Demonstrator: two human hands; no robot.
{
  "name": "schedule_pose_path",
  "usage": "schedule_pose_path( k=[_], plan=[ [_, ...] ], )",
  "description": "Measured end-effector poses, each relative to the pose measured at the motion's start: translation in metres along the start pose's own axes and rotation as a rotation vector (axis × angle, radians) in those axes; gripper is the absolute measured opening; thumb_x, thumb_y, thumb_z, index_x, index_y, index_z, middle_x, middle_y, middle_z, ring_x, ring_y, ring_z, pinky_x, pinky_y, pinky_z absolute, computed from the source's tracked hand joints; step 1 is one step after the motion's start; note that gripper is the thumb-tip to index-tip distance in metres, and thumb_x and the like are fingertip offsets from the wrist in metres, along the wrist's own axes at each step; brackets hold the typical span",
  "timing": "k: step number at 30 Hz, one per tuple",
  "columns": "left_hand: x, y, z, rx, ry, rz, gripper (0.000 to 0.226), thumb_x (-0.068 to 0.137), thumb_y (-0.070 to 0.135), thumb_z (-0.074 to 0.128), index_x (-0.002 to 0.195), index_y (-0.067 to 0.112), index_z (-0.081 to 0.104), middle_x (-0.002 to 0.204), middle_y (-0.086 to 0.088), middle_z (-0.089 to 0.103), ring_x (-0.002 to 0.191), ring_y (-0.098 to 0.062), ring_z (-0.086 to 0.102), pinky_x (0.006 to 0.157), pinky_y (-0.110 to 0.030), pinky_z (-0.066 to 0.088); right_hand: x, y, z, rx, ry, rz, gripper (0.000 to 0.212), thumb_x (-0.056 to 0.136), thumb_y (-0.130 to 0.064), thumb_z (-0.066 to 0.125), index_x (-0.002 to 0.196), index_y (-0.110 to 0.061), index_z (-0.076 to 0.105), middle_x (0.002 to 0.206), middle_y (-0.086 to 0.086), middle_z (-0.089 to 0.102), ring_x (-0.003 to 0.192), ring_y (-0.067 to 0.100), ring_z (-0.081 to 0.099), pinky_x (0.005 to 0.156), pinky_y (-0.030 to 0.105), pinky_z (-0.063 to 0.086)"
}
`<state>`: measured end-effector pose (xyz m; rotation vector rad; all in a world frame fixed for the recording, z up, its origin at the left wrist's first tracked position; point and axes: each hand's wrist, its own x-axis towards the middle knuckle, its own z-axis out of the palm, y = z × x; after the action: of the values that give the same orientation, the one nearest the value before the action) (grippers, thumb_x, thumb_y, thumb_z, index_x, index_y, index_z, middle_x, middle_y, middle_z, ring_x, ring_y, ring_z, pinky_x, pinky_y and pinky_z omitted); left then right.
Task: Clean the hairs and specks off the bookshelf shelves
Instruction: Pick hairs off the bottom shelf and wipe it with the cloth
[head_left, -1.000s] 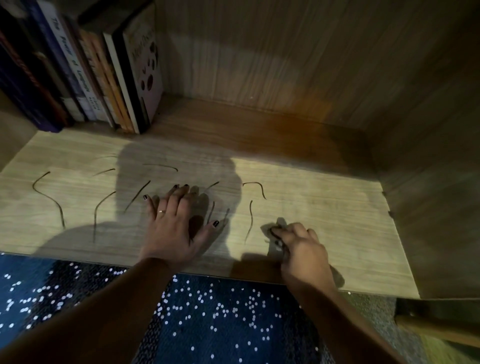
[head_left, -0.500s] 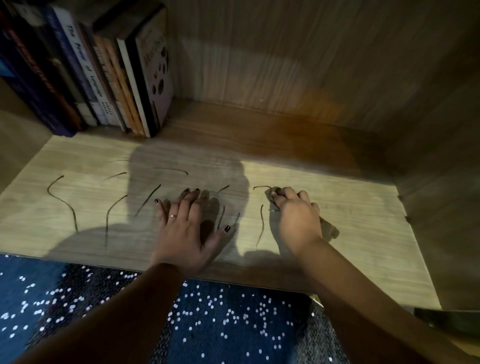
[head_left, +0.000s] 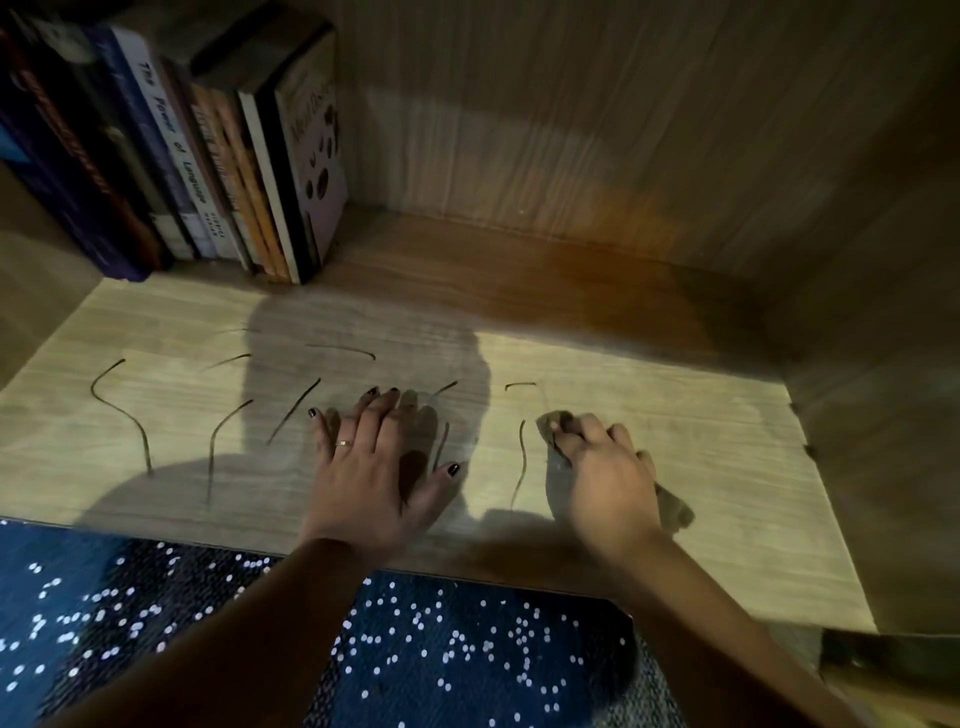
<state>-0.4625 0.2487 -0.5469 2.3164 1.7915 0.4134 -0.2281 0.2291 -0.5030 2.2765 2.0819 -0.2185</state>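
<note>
Hairs lie scattered across the pale wooden shelf (head_left: 675, 415), most of them on the side of the left hand (head_left: 371, 467) away from the right hand. That left hand rests flat, palm down, fingers spread and thumb out, gripping nothing; it wears a ring (head_left: 344, 443) and dark nail polish. A long wavy hair (head_left: 136, 426) lies farthest out from it, well apart. A second curved hair (head_left: 221, 441) lies nearer, and a straight slanted hair (head_left: 296, 410) sits just beside the little finger. A shallow arc of hair (head_left: 343, 349) lies beyond the fingertips, toward the back of the shelf. Another thin hair (head_left: 441, 441) lies close by the thumb. Between the two hands runs one long hair (head_left: 519, 467), with a short hooked hair (head_left: 519, 385) just beyond its far end.

The right hand (head_left: 608, 467) is curled with fingers bent down, pressing a small brownish cloth (head_left: 556, 421) against the shelf; the cloth shows ahead of the fingertips and, seemingly, again behind the palm, though shadow blurs its edges there. A row of upright books (head_left: 208, 156) stands at the back, far beyond the left hand. Below the shelf's front edge, near both forearms, a dark blue carpet (head_left: 441, 649) with white dots shows.
</note>
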Motion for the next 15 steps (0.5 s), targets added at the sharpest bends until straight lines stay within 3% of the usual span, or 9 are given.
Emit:
schedule_pose_path(
  k=[5, 11, 15],
  plan=[
    [-0.001, -0.001, 0.002, 0.03, 0.0, 0.007, 0.079, 0.089, 0.072, 0.028, 0.135, 0.009, 0.045, 0.138, -0.015, 0.052, 0.131, -0.035, 0.044, 0.112, -0.068, 0.022, -0.011, 0.006, 0.01, -0.018, 0.025, -0.015, 0.061, 0.084, -0.001, 0.048, 0.137, -0.03, 0.045, 0.131, -0.009, 0.039, 0.111, 0.019, 0.037, 0.091, 0.038, 0.038],
    [-0.001, -0.001, 0.004, 0.009, 0.017, 0.017, 0.08, 0.088, 0.072, 0.032, 0.137, 0.01, 0.044, 0.142, -0.012, 0.049, 0.134, -0.032, 0.04, 0.114, -0.067, 0.018, 0.032, -0.01, 0.0, 0.002, 0.028, 0.026, 0.049, 0.088, -0.002, 0.044, 0.131, -0.024, 0.05, 0.128, -0.004, 0.039, 0.112, 0.025, 0.036, 0.089, 0.044, 0.038],
    [0.0, -0.002, 0.005, 0.011, 0.005, 0.013, 0.083, 0.088, 0.076, 0.027, 0.138, 0.012, 0.042, 0.144, -0.01, 0.047, 0.137, -0.03, 0.037, 0.116, -0.065, 0.014, 0.059, -0.018, -0.004, 0.013, 0.035, 0.064, 0.053, 0.083, 0.004, 0.049, 0.13, -0.021, 0.052, 0.127, -0.002, 0.039, 0.111, 0.027, 0.036, 0.089, 0.047, 0.038]
  ],
)
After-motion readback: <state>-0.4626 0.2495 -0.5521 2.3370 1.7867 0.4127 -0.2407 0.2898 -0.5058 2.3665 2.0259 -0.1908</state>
